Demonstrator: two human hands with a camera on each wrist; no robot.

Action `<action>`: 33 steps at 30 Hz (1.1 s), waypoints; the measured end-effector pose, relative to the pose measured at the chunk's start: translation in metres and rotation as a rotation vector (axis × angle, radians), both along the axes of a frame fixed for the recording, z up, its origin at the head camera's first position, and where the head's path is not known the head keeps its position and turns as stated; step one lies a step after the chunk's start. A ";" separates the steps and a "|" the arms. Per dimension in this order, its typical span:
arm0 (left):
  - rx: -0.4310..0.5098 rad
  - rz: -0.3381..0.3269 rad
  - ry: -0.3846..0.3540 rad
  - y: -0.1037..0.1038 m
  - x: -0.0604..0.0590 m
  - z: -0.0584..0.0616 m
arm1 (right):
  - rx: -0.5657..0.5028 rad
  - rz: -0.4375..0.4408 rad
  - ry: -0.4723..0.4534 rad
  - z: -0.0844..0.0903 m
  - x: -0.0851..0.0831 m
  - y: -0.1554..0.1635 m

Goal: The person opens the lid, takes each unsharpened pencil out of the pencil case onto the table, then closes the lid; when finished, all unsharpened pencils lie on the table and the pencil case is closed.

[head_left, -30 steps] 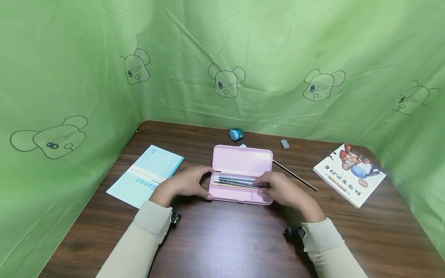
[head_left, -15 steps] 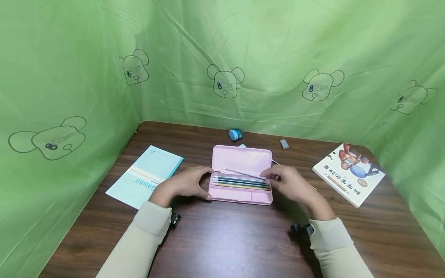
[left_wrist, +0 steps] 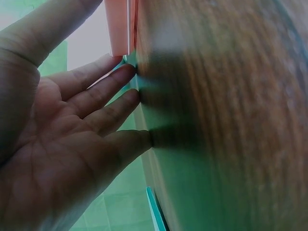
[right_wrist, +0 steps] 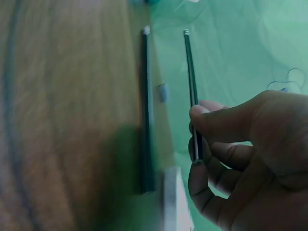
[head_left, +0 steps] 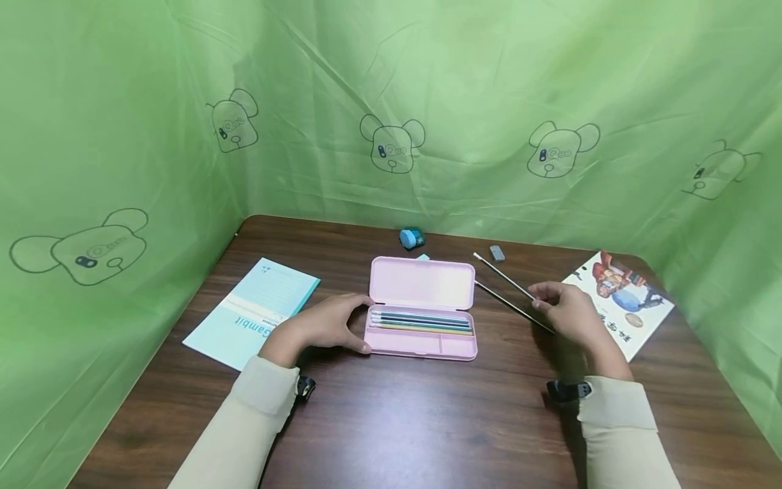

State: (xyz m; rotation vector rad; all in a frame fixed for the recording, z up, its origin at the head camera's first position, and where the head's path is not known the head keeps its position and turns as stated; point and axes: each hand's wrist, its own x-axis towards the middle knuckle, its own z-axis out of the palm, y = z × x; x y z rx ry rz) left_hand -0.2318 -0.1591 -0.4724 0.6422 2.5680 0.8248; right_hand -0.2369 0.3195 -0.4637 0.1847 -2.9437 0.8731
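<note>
An open pink pencil case (head_left: 421, 282) lies mid-table, with several pencils (head_left: 421, 320) in its tray. My left hand (head_left: 365, 324) brackets the case's left end, index finger behind and thumb in front. In the left wrist view its fingers (left_wrist: 120, 103) are nearly straight, tips against the table beside the pink case (left_wrist: 120, 29). My right hand (head_left: 540, 293) is right of the case and pinches a dark pencil (head_left: 504, 275) between thumb and fingers, its far end pointing back-left. The right wrist view shows that pencil (right_wrist: 190, 72) held above a second pencil (right_wrist: 147, 110) lying on the table (head_left: 513, 305).
A teal notebook (head_left: 253, 311) lies left of the case, and a picture book (head_left: 623, 299) at the right under my right hand's far side. A blue sharpener (head_left: 412, 237) and a grey eraser (head_left: 497, 253) sit near the back. Green cloth walls close in three sides.
My right hand picked a pencil out of the case tray, lifted it and carried it to the right, over the pencil lying on the table. The left hand stayed at the case.
</note>
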 end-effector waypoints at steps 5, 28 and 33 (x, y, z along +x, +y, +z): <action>0.006 -0.004 0.008 0.000 0.000 -0.001 | 0.030 0.036 -0.036 -0.013 -0.004 0.006; 0.001 0.004 -0.004 0.000 0.002 0.002 | 0.002 0.095 -0.020 0.003 0.001 -0.026; 0.002 0.003 -0.002 -0.001 0.002 0.002 | -0.082 0.232 -0.048 0.013 0.010 -0.072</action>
